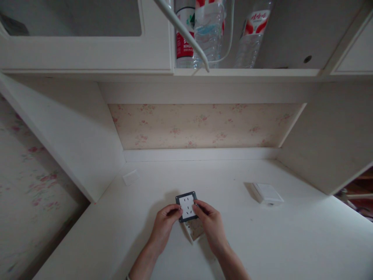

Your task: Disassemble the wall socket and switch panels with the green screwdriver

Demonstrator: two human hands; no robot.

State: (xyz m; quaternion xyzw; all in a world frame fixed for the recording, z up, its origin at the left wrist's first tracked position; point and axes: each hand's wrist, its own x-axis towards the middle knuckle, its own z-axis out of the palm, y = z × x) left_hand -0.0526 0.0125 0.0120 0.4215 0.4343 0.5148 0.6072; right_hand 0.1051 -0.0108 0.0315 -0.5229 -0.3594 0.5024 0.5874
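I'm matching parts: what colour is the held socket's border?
The border is dark grey; head view.

You had a wide lane across the table between your right hand and the white box, which stood in the way farther right. To the left, room ran from your left hand to the side panel, with a small flat piece lying near the back. Straight down between your hands, the socket plate and the open box beneath it blocked passage. Overhead, the cabinet limited height toward the back, and a pale rod slanted down in front of it.
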